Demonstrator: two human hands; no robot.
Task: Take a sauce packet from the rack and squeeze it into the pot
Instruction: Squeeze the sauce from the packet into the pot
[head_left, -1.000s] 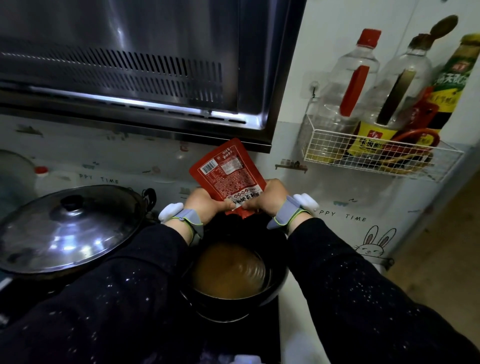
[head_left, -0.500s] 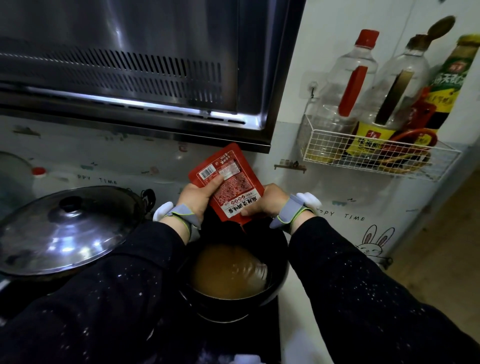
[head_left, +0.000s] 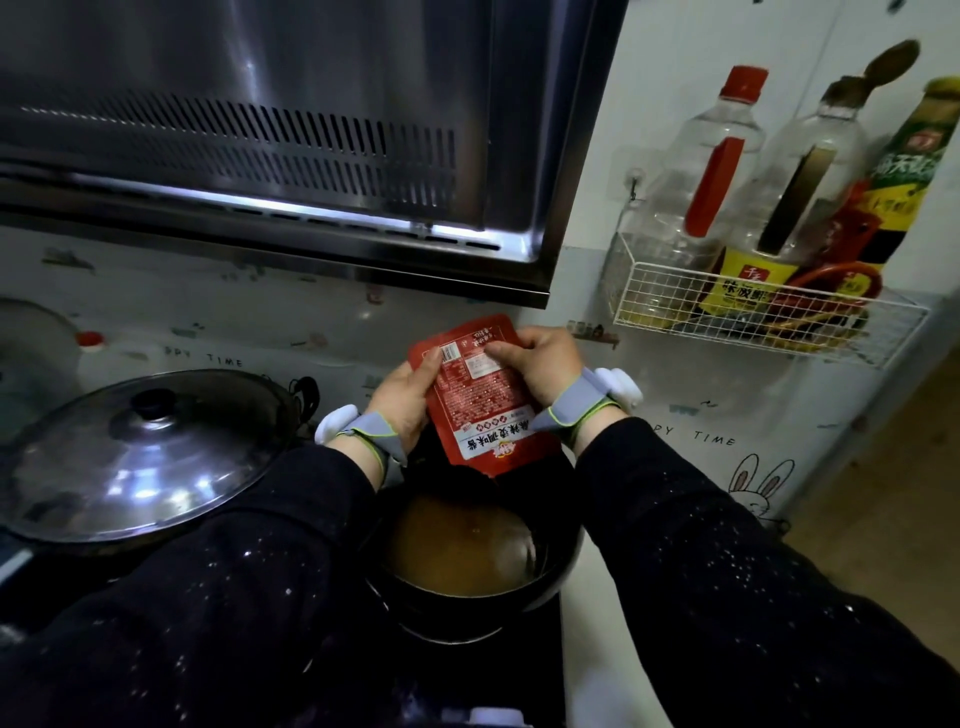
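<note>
You hold the packet (head_left: 480, 397) upside down right over the pot (head_left: 558, 577), its lower corner hanging just above the brown liquid. Your left hand (head_left: 410, 400) is clamped on the packet's left edge, thumb across the printed face. Your right hand (head_left: 545, 364) is clamped on the upper right part, fingers (head_left: 501, 349) pressing into the film near the sealed top.

Expect the packet to behave as a soft, floppy pouch: light, thin-walled, and likely slick if any sauce gets on the outside. It will buckle wherever you pinch it, so a grip in the middle only pushes sauce both ways. You do better to take hold high, at the sealed end that now points up, and work the contents down toward the low corner. Whether that corner is torn open cannot be told from here; no sauce shows coming out.

Keep the low corner inside the pot's rim, since a sudden spurt may splash. The rack (head_left: 753, 317) on the wall, well apart to your right, holds bottles and needs no more attention.
</note>
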